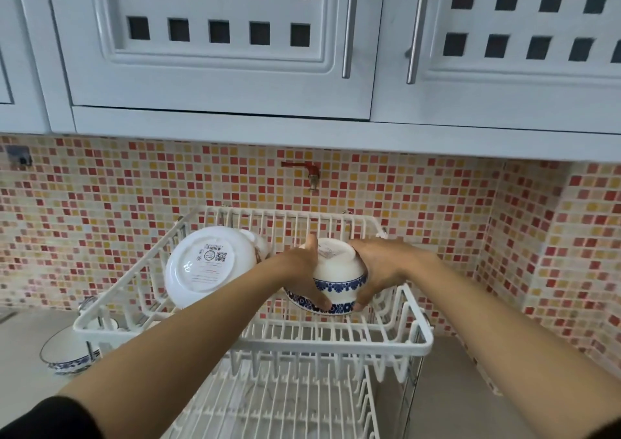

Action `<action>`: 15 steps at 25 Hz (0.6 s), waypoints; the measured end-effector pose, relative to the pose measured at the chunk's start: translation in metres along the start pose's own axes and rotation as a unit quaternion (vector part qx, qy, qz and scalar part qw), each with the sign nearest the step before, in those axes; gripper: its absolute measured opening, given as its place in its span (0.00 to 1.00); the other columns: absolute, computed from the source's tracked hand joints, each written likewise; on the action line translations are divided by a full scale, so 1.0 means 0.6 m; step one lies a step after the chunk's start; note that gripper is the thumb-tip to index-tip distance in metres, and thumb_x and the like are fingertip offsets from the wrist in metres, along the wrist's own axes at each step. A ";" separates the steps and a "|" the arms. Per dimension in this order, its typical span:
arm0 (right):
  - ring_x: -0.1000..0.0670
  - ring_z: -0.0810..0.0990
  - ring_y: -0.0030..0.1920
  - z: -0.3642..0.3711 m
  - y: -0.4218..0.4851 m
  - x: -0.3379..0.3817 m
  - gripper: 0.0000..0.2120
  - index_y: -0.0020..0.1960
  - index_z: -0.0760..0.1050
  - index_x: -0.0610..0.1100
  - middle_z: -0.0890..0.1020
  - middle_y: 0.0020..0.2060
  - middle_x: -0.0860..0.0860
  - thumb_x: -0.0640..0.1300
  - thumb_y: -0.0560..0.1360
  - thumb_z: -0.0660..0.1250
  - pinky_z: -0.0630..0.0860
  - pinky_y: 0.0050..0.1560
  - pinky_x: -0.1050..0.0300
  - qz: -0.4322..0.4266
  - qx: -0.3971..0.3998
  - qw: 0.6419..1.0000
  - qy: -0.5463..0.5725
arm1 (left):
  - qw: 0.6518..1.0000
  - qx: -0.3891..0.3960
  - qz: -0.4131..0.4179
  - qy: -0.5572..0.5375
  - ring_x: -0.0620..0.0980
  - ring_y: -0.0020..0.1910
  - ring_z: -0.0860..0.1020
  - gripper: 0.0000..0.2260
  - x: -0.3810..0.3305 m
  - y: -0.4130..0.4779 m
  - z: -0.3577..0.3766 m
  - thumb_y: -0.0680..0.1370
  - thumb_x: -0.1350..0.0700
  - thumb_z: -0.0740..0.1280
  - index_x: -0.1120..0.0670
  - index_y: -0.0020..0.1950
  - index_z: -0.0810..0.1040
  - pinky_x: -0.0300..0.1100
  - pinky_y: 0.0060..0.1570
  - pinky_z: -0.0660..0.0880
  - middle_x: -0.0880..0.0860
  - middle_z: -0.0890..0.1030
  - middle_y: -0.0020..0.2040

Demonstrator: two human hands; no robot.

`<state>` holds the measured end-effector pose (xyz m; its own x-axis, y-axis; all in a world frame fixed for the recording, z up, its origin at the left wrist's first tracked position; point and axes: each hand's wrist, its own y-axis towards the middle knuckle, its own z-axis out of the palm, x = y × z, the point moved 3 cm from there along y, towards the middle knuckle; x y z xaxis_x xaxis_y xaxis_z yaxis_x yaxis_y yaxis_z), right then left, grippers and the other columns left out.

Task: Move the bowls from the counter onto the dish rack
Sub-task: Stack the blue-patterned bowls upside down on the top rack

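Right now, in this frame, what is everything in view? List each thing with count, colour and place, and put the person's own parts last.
blue-banded bowl: one, white with a blue pattern, upside down over the upper tier, held by both hands.
plain bowl: one, white, label on its base, leaning on the upper tier's left side.
counter bowl: one, white with a blue pattern, on the counter left of the rack.
dish rack: one, white wire, two tiers, on the counter.
counter: grey.
tap: one, red handle, on the tiled wall.
wall tiles: red, orange and cream mosaic.
cabinets: white, overhead, metal handles.
left hand: on the bowl's left side.
right hand: on its right side.
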<state>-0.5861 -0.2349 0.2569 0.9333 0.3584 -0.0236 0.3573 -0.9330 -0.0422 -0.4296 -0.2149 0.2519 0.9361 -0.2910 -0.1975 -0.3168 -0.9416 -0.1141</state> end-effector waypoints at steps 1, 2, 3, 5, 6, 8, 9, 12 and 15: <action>0.50 0.75 0.57 0.000 -0.002 0.002 0.52 0.66 0.61 0.57 0.76 0.60 0.56 0.67 0.47 0.77 0.74 0.53 0.51 -0.002 -0.001 1.000 -0.002 | 1.000 0.002 -0.002 0.002 0.58 0.64 0.74 0.53 -0.001 -0.002 0.001 0.68 0.46 0.75 0.58 0.76 0.39 0.45 0.57 0.73 0.58 0.72 0.68; 0.50 0.75 0.57 0.000 -0.004 0.004 0.52 0.67 0.61 0.57 0.76 0.60 0.56 0.66 0.48 0.77 0.74 0.53 0.52 -0.003 -0.001 1.000 -0.004 | 1.000 0.003 -0.005 0.001 0.58 0.63 0.74 0.53 -0.002 -0.004 0.002 0.68 0.46 0.75 0.58 0.76 0.39 0.45 0.55 0.73 0.58 0.73 0.67; 0.50 0.74 0.57 -0.002 -0.006 0.006 0.51 0.67 0.61 0.57 0.75 0.60 0.57 0.65 0.49 0.78 0.73 0.52 0.53 0.000 0.001 1.000 -0.008 | 1.000 0.003 -0.007 0.001 0.58 0.62 0.75 0.52 -0.004 -0.005 0.002 0.68 0.46 0.75 0.58 0.76 0.40 0.45 0.54 0.73 0.59 0.73 0.67; 0.50 0.73 0.58 -0.001 -0.010 0.009 0.51 0.68 0.60 0.56 0.74 0.61 0.56 0.64 0.50 0.78 0.73 0.54 0.52 0.011 0.001 1.000 -0.015 | 1.000 -0.006 -0.008 0.009 0.58 0.62 0.75 0.49 -0.008 -0.012 0.002 0.68 0.46 0.76 0.58 0.75 0.46 0.46 0.53 0.73 0.58 0.73 0.66; 0.49 0.73 0.59 -0.001 -0.010 0.011 0.52 0.68 0.59 0.55 0.74 0.63 0.55 0.65 0.50 0.78 0.73 0.56 0.51 0.019 0.000 1.000 -0.019 | 1.000 -0.016 -0.006 0.021 0.57 0.63 0.74 0.47 -0.011 -0.018 0.001 0.68 0.46 0.76 0.59 0.74 0.49 0.46 0.54 0.73 0.58 0.73 0.66; 0.48 0.72 0.62 0.000 -0.015 0.017 0.55 0.71 0.57 0.51 0.72 0.66 0.53 0.64 0.51 0.78 0.73 0.60 0.49 0.035 0.006 0.999 -0.032 | 0.997 -0.038 0.005 0.067 0.57 0.64 0.72 0.41 -0.019 -0.033 -0.003 0.69 0.47 0.75 0.61 0.72 0.57 0.47 0.57 0.73 0.58 0.72 0.66; 0.47 0.70 0.65 -0.002 -0.019 0.021 0.56 0.73 0.55 0.50 0.70 0.68 0.52 0.62 0.53 0.78 0.72 0.62 0.48 0.045 0.012 0.998 -0.037 | 0.995 -0.043 0.015 0.089 0.56 0.64 0.72 0.37 -0.022 -0.042 -0.006 0.70 0.47 0.73 0.61 0.71 0.60 0.46 0.58 0.72 0.58 0.72 0.66; 0.47 0.59 0.74 -0.015 -0.038 0.031 0.52 0.76 0.49 0.47 0.57 0.76 0.49 0.51 0.63 0.77 0.62 0.72 0.48 0.066 0.028 0.996 -0.048 | 0.993 -0.060 0.044 0.089 0.55 0.57 0.75 0.24 -0.024 -0.064 -0.025 0.75 0.51 0.69 0.62 0.67 0.69 0.43 0.53 0.73 0.59 0.74 0.64; 0.49 0.52 0.77 -0.049 -0.059 0.069 0.42 0.77 0.46 0.46 0.50 0.77 0.49 0.42 0.73 0.68 0.53 0.76 0.50 0.068 -0.030 0.997 -0.029 | 0.986 -0.153 0.056 0.020 0.55 0.49 0.75 0.13 -0.007 -0.101 -0.061 0.79 0.58 0.62 0.63 0.62 0.72 0.40 0.44 0.71 0.60 0.77 0.59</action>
<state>-0.5591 -0.1878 0.2869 0.9702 0.2280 -0.0820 0.2307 -0.9727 0.0245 -0.4086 -0.1631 0.2952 0.9051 -0.3971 -0.1522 -0.3638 -0.9083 0.2063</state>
